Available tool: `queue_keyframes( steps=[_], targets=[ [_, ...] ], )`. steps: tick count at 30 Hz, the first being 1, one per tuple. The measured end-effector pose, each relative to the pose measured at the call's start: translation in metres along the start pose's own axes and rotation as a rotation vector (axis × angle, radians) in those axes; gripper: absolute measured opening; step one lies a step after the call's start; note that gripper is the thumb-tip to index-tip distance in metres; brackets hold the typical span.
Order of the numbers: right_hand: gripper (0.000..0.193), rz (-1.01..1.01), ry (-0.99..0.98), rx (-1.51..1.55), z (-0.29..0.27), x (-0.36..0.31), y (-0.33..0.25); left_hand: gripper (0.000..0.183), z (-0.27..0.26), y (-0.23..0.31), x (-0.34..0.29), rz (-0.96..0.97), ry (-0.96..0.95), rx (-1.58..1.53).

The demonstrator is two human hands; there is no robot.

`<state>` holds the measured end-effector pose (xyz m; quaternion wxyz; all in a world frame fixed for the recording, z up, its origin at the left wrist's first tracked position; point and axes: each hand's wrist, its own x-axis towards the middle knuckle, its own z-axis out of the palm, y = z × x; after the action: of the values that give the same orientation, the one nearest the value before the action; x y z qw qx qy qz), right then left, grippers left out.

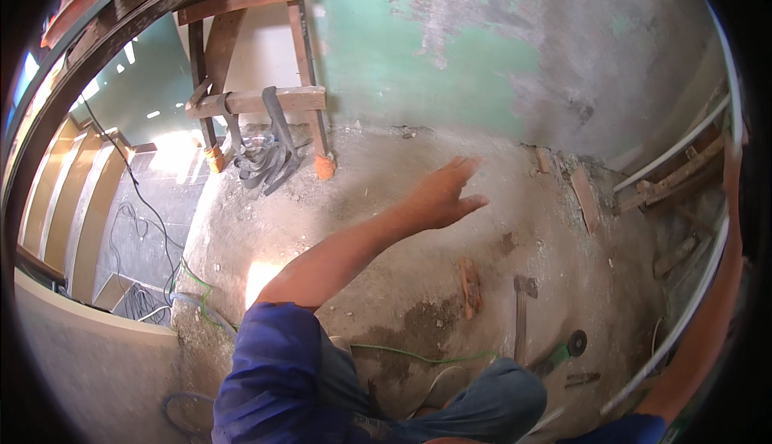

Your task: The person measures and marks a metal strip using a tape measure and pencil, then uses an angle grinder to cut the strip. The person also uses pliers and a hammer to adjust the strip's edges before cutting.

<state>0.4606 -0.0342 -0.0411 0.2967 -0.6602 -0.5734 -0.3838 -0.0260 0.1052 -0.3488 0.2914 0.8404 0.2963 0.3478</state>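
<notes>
My left hand (446,193) reaches out over the dusty concrete floor (386,259). Its fingers are stretched and the thumb stands apart; nothing is in it, and the fingertips are slightly blurred. At the far right rim, my right hand (733,162) is raised and closed around a long, thin white pipe (698,303) that bends with the picture's edge. Most of its fingers are lost in the dark rim. Below my left hand lie a reddish-brown piece of wood (470,287) and a hammer (521,315). Close to my knee rests a green angle grinder (560,355) with a dark disc.
A wooden trestle (256,102) with grey straps (277,150) stands by the green, patchy wall (482,66). Scrap wood (683,170) is heaped at right. Steps (76,203) and loose cables (145,299) lie left. A green cord (426,357) crosses the floor by my legs.
</notes>
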Motion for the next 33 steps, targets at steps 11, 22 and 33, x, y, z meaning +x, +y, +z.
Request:
queue_keyframes(
  steps=[11,22,33],
  targets=[
    [0.05,0.248,-0.191,-0.17,0.006,-0.217,0.006,0.065,0.005,0.033,-0.007,0.237,-0.012,0.101],
    [0.061,0.131,-0.305,0.025,0.052,-0.239,-0.05,0.062,0.007,0.073,-0.006,0.438,-0.01,0.088],
    [0.073,-0.182,-0.541,0.079,0.073,-0.314,-0.093,0.051,0.018,0.079,-0.022,0.59,0.054,0.324]
  ],
)
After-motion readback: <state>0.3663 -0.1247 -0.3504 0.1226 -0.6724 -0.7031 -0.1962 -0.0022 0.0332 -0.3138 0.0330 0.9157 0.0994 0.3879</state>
